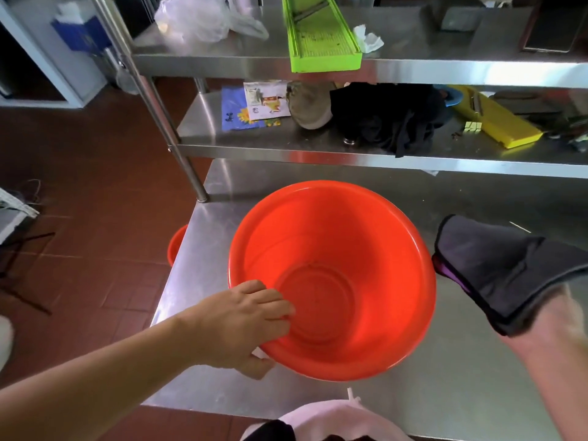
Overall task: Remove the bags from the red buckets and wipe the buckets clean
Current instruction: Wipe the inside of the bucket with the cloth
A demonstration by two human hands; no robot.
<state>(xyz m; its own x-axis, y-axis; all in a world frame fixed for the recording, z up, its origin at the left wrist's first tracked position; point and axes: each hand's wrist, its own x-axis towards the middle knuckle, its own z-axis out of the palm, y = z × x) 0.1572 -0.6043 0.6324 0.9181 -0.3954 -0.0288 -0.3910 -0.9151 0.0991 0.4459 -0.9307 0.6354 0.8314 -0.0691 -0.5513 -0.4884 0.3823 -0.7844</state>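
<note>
Red bucket [343, 249] sits on the steel desk [461, 393], tilted toward the camera so its bare inside and round bottom show. A second red bucket [177, 243] peeks out below the desk's left edge, mostly hidden. Behind the first bucket rises a steel shelf rack: its lower shelf [286, 148] carries printed paper packets [254, 105], a black cloth bundle [388, 119] and a yellow slicer [496, 122]; its upper shelf [461, 66] carries a green slicer [321, 36], a crumpled clear plastic bag [203, 17] and a white tissue [369, 39]. A shelf post [178, 148] stands just behind the bucket's left side. Reddish-brown tiles cover the floor [89, 192] on the left.

The left hand [241, 323] serves as the grip on the bucket: fingers curled over the near-left rim into the inside, thumb under the outside wall. The right hand [547, 316] is just right of the bucket, draped in a dark grey cloth [496, 268] it carries; its fingers are hidden, so how it closes cannot be told. The cloth's edge lies close beside the bucket's right rim.
</note>
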